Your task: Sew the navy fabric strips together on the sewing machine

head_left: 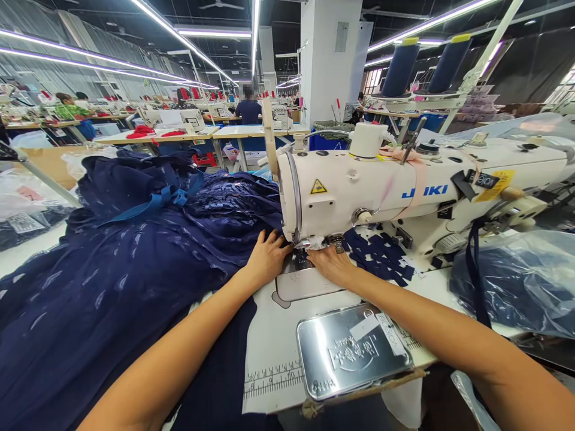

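Observation:
A big heap of navy fabric (135, 281) with pale marks runs up to the needle area of a white sewing machine (354, 185). My left hand (267, 258) lies on the fabric's edge just left of the presser foot, its fingers apart. From the other side, my right hand (333, 264) reaches in beside the presser foot with its fingers pressed together. What its fingertips pinch, if anything, is too small to make out. Behind that hand, several small navy fabric pieces (380, 254) are strewn under the machine arm. A blue ribbon (157, 202) is tied around the bunched fabric.
In front of the needle plate (309, 284), a shiny metal tin lid (353, 350) rests on the table near a printed ruler scale (274, 378). A clear plastic bag (521, 281) with navy contents lies at right. Two navy thread cones (399, 67) stand behind. People work at machines farther off.

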Available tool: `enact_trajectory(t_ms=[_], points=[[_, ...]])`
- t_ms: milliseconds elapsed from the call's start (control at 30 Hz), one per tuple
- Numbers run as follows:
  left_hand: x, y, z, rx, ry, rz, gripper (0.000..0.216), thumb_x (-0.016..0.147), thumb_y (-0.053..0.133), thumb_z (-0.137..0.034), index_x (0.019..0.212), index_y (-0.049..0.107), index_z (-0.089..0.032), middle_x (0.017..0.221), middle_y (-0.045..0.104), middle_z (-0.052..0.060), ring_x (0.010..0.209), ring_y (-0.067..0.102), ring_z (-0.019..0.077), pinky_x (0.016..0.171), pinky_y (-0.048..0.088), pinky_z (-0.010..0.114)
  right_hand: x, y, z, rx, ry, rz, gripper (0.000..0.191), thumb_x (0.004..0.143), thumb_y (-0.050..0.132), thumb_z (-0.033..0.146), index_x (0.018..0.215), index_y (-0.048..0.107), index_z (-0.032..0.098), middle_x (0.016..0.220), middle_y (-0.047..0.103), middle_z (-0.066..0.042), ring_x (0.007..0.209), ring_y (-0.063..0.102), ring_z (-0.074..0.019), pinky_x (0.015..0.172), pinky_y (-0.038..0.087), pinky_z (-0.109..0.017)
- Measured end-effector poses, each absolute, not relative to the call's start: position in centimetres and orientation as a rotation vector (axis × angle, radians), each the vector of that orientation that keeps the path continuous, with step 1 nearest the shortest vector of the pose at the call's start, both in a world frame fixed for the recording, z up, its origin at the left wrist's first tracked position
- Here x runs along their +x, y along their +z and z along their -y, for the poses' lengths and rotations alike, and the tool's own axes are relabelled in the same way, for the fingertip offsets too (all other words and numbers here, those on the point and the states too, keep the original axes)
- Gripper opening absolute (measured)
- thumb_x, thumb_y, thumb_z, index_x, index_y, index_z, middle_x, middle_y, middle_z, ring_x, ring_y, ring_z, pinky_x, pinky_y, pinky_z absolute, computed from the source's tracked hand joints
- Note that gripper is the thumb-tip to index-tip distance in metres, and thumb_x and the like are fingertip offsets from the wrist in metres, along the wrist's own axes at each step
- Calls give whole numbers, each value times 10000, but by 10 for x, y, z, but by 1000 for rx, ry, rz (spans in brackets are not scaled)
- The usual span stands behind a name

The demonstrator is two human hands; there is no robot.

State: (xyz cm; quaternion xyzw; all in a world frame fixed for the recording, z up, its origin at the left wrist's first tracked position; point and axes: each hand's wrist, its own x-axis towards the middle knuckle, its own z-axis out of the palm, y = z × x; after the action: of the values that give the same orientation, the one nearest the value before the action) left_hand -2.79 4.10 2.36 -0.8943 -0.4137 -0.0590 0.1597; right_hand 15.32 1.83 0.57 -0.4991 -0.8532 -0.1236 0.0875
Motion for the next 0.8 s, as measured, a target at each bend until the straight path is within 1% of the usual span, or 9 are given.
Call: enact_trajectory(t_ms=[200,333,400,467,567,633,667,733,800], points=[[-27,23,-48,-2572,-163,1181,326,766,430,-87,1000,633,-189,1060,591,123,1063,462,304,888,341,496,153,3,-20,-1450,-357,2512,276,886,382,149,976,643,163,804,642,-120,886,574,-257,750,430,-324],[-22,24,-43,-2588,-136,1251,326,766,451,-103,1035,620,-174,1064,587,135,1085,454,319,918,320,527,154,-1,-20,-1486,-324,2475,288,888,374,162,976,648,150,834,636,-142,856,576,-270,716,435,-339],[-22,32,-31,-2641,-144,1280,319,766,471,-120,1045,616,-172,1090,577,128,1107,447,307,932,338,497,155,-3,-19,-1480,-310,2461,279,887,382,175,966,649,153,839,634,-140,850,576,-267,709,436,-335],[-30,47,-14,-2734,-234,1233,299,768,488,-132,1032,619,-178,1121,566,101,1110,459,257,934,377,406,157,-3,-18,-1463,-311,2491,264,877,397,173,949,650,158,828,634,-132,836,578,-262,695,438,-327],[-64,72,14,-2706,-523,1211,227,815,454,-161,957,629,-183,1043,600,49,958,546,163,847,437,281,161,-1,-18,-1451,-368,2578,266,857,399,142,970,640,154,800,632,-124,788,580,-262,651,439,-325],[-98,83,31,-2452,-666,1300,230,854,408,-197,900,631,-167,914,619,51,838,567,164,758,451,294,161,1,-18,-1437,-414,2621,273,847,398,120,992,629,145,811,631,-126,768,580,-259,636,440,-324],[-115,85,39,-2311,-676,1325,249,862,388,-198,919,627,-155,900,614,66,805,565,175,726,449,307,160,3,-17,-1437,-425,2633,272,844,400,112,996,625,138,818,631,-129,763,580,-258,635,441,-324],[-142,81,52,-2190,-546,1265,270,859,382,-187,995,611,-144,952,598,110,789,559,196,675,441,320,158,6,-14,-1453,-418,2641,254,838,413,101,975,626,121,829,630,-136,766,582,-255,641,446,-325],[-154,67,66,-2235,-401,1091,304,840,384,-141,1059,591,-176,1082,563,138,868,552,221,708,431,342,155,10,-8,-1446,-393,2628,219,832,436,104,927,633,107,846,627,-142,802,581,-254,670,451,-326]])
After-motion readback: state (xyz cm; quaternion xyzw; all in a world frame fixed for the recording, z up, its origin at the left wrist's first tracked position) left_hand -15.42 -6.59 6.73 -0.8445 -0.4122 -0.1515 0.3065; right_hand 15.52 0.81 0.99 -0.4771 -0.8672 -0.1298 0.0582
